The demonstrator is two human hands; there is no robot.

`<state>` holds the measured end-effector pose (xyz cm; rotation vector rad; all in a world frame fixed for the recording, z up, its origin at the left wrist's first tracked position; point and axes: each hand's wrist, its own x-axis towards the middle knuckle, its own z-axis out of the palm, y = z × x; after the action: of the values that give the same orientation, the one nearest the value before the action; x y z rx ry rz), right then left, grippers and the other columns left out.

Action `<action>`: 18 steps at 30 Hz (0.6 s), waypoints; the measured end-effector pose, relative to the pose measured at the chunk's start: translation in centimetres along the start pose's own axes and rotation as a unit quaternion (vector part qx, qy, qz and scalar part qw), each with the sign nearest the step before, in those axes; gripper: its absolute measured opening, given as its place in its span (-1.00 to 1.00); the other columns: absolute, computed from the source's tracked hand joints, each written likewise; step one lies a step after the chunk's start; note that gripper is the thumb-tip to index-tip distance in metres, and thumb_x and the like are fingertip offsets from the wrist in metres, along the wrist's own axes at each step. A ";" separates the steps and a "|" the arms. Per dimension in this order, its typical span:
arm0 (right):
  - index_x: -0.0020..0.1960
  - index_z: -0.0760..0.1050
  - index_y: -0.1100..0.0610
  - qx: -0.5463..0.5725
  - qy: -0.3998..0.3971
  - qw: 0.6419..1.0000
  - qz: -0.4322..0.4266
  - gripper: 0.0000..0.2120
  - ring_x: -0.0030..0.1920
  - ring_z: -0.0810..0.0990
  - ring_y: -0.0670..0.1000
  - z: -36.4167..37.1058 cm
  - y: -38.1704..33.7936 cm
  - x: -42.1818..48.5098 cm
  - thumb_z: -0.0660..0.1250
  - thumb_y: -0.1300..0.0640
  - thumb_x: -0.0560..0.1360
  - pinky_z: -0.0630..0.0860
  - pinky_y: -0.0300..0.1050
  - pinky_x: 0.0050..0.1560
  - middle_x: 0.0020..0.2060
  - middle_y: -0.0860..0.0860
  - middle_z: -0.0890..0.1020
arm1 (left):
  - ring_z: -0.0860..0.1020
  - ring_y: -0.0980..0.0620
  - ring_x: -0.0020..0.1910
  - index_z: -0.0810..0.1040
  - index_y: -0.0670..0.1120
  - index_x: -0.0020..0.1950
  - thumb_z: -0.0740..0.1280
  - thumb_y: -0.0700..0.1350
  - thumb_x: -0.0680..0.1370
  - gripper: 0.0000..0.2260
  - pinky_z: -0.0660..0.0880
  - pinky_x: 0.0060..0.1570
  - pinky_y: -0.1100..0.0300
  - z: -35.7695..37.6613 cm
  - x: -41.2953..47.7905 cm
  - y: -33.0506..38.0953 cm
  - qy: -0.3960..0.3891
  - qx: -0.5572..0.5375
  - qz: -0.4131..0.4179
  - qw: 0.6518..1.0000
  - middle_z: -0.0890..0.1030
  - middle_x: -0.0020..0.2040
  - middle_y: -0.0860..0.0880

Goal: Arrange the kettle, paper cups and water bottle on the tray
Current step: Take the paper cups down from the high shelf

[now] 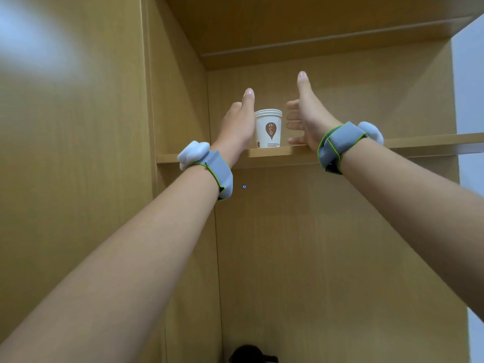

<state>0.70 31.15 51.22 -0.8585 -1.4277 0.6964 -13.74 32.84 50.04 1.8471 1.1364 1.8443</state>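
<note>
White paper cups (268, 129), stacked, brown logo, between the hands: right hand (303, 119) spread open, left hand (238, 124) touching, grip unclear. Probably light, crushable; hold sides gently.

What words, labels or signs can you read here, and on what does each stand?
Logo on the paper cups: pale letters in a brown drop shape, too blurred to read.
Small print near the cups' base: too small to read.
Small square mark beside it: unreadable.
No other text shows.

White paper cups (268, 128) with brown drop logo, tan wooden shelf (269, 152), grey green-edged wristbands (337, 145)
</note>
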 end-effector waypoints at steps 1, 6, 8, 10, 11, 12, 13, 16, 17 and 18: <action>0.61 0.28 0.12 -0.006 -0.005 1.000 0.005 -0.15 0.49 0.44 0.15 0.1 0.0 0.2 -0.13 -0.47 0.60 0.40 0.26 0.46 0.56 0.09 0.39 | 0.58 -0.12 0.25 0.39 0.10 -0.05 0.00 0.38 0.63 -0.60 0.57 0.28 -0.19 0.1 0.0 0.2 -0.005 0.009 -0.003 1.000 0.51 -0.02 0.11; 0.64 0.20 0.13 -0.040 -0.023 0.999 0.029 -0.12 0.49 0.43 0.25 0.3 -0.1 1.1 -0.15 -0.48 0.59 0.42 0.21 0.34 0.53 0.25 0.39 | 0.59 -0.08 0.21 0.41 0.03 0.13 -0.02 0.33 0.68 -0.58 0.64 0.16 -0.13 0.4 0.5 0.4 -0.026 0.033 -0.026 0.999 0.51 -0.01 0.09; 0.63 0.21 0.15 -0.055 -0.028 0.998 0.034 -0.12 0.37 0.52 0.25 0.4 -0.1 1.2 -0.16 -0.48 0.59 0.48 0.09 0.08 0.41 0.25 0.49 | 0.59 -0.10 0.23 0.43 0.01 0.20 -0.02 0.34 0.67 -0.54 0.65 0.14 -0.13 0.4 0.7 0.4 -0.033 0.031 -0.034 0.998 0.52 0.00 0.07; 0.61 0.24 0.15 -0.069 -0.026 0.997 0.031 -0.14 0.16 0.58 0.19 0.6 -0.1 1.2 -0.17 -0.46 0.61 0.44 0.01 -0.16 0.15 0.18 0.59 | 0.60 -0.10 0.23 0.40 0.02 0.25 -0.02 0.34 0.67 -0.53 0.65 0.14 -0.14 0.3 0.8 0.4 -0.038 0.032 -0.034 0.998 0.52 -0.01 0.06; 0.60 0.25 0.16 -0.072 -0.023 0.997 0.027 -0.15 0.06 0.59 0.15 0.7 -0.1 1.1 -0.17 -0.45 0.61 0.43 0.00 -0.20 0.02 0.13 0.58 | 0.61 -0.09 0.21 0.38 0.02 0.24 -0.02 0.34 0.67 -0.55 0.65 0.14 -0.14 0.2 0.7 0.4 -0.038 0.034 -0.034 0.998 0.53 -0.02 0.06; 0.59 0.26 0.17 -0.074 -0.021 0.997 0.024 -0.16 -0.03 0.60 0.11 0.7 -0.2 1.0 -0.17 -0.44 0.62 0.43 -0.01 -0.22 -0.06 0.11 0.56 | 0.62 -0.09 0.19 0.36 0.03 0.22 -0.02 0.34 0.67 -0.56 0.65 0.14 -0.14 0.2 0.7 0.4 -0.038 0.037 -0.035 0.998 0.53 -0.03 0.05; 0.58 0.27 0.17 -0.075 -0.023 0.997 0.022 -0.16 -0.08 0.60 0.09 0.7 -0.2 1.0 -0.18 -0.43 0.62 0.43 -0.02 -0.23 -0.10 0.11 0.56 | 0.62 -0.08 0.18 0.36 0.02 0.22 -0.02 0.34 0.67 -0.56 0.65 0.14 -0.14 0.1 0.7 0.4 -0.037 0.039 -0.035 0.998 0.54 -0.03 0.04; 0.58 0.26 0.17 -0.076 -0.032 0.996 0.020 -0.16 -0.12 0.60 0.09 0.8 -0.3 0.8 -0.18 -0.43 0.62 0.43 0.00 -0.25 -0.10 0.15 0.57 | 0.63 -0.07 0.16 0.42 -0.03 0.38 -0.03 0.35 0.66 -0.44 0.65 0.12 -0.11 0.2 0.6 0.5 -0.042 0.043 -0.039 0.997 0.56 0.01 0.02; 0.58 0.27 0.17 -0.073 -0.032 0.997 0.021 -0.16 -0.12 0.61 0.09 0.8 -0.3 0.8 -0.18 -0.43 0.62 0.44 0.00 -0.24 -0.10 0.15 0.58 | 0.63 -0.06 0.15 0.41 -0.05 0.44 -0.03 0.35 0.67 -0.40 0.65 0.11 -0.09 0.3 0.5 0.5 -0.042 0.044 -0.039 0.997 0.56 0.01 0.02; 0.56 0.28 0.17 -0.066 -0.031 0.997 0.020 -0.17 -0.11 0.61 0.08 0.8 -0.2 0.8 -0.18 -0.43 0.62 0.47 0.01 -0.20 -0.10 0.14 0.59 | 0.63 -0.06 0.15 0.40 -0.06 0.47 -0.03 0.35 0.67 -0.39 0.65 0.10 -0.07 0.3 0.4 0.6 -0.042 0.043 -0.039 0.997 0.57 0.02 0.01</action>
<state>-0.13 31.77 51.82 -0.9783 -1.5294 0.6694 -13.34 32.83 50.72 1.8789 1.2580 1.6826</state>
